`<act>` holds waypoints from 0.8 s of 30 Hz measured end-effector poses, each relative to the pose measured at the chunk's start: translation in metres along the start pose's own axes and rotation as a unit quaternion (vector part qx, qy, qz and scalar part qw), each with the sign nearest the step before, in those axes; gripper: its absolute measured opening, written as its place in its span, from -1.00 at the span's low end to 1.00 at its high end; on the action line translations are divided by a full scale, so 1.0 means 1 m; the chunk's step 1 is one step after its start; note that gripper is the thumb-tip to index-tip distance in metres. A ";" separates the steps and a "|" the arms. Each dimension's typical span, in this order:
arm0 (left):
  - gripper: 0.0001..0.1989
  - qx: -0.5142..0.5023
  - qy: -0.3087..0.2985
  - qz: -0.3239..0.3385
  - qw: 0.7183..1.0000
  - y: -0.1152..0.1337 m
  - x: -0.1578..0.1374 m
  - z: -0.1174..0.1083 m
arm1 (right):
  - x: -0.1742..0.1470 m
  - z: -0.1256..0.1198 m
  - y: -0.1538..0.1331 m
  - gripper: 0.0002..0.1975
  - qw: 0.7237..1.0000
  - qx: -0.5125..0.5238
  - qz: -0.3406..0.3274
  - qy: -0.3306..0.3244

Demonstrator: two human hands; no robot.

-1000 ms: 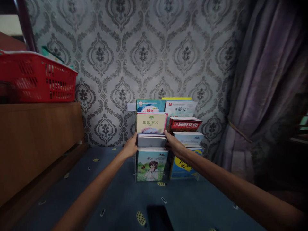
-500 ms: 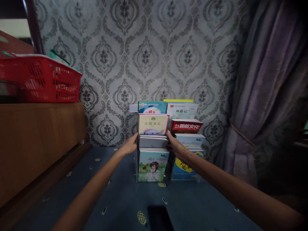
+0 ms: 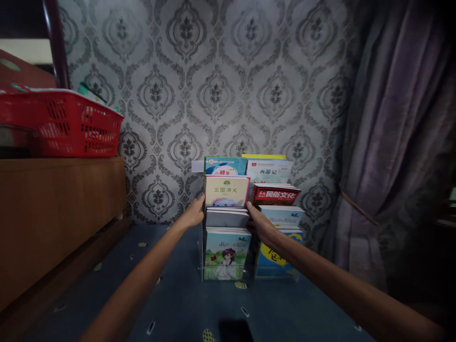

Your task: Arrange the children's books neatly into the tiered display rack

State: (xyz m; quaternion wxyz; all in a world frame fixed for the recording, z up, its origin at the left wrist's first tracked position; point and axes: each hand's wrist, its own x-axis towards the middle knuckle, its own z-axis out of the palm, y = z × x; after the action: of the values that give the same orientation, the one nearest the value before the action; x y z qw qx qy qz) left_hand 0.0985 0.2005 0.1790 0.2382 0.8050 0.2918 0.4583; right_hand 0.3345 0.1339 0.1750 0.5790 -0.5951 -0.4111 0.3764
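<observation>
In the head view, two clear racks hold children's books in stepped tiers. A cream book with a pink edge (image 3: 227, 191) stands in the second tier from the back of the left rack. My left hand (image 3: 194, 212) is closed at its lower left edge, the fingertips partly hidden by the rack side. On the opposite edge, my right hand (image 3: 261, 223) is closed with its thumb against the book, fingers curled between the racks. Behind it rises a teal book (image 3: 231, 165); in front are a grey-white book (image 3: 227, 218) and a green book with a drawn child (image 3: 226, 256).
The right rack holds a red book (image 3: 276, 194), a pale blue book (image 3: 281, 216) and a blue-yellow book (image 3: 278, 256). A red basket (image 3: 71, 123) sits on a wooden cabinet (image 3: 64, 204) at left. A dark phone-like slab (image 3: 235, 330) lies in front; a curtain (image 3: 377, 142) hangs right.
The whole view has tilted slightly, so the racks and basket sit lower in the picture. Both hands keep their places at the cream book's edges.
</observation>
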 end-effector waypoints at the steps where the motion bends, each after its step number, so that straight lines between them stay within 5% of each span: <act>1: -0.23 0.005 -0.005 0.004 1.000 0.001 0.000 0.001 | -0.001 0.000 -0.001 -0.60 1.000 -0.001 -0.009 -0.001; 13: -0.17 0.038 -0.029 -0.003 0.999 0.011 0.003 -0.001 | -0.002 0.001 -0.001 -0.62 0.999 0.002 -0.039 -0.005; 24: 0.01 0.098 -0.058 -0.084 0.990 0.038 -0.001 -0.012 | -0.005 0.001 -0.003 -0.62 0.999 0.000 -0.045 -0.006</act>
State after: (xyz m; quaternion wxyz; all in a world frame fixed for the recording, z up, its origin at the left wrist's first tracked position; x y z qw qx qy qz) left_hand 0.0969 0.1740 0.2090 0.2127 0.8225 0.3872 0.3581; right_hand 0.3316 0.1294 0.1774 0.5927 -0.5737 -0.4408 0.3540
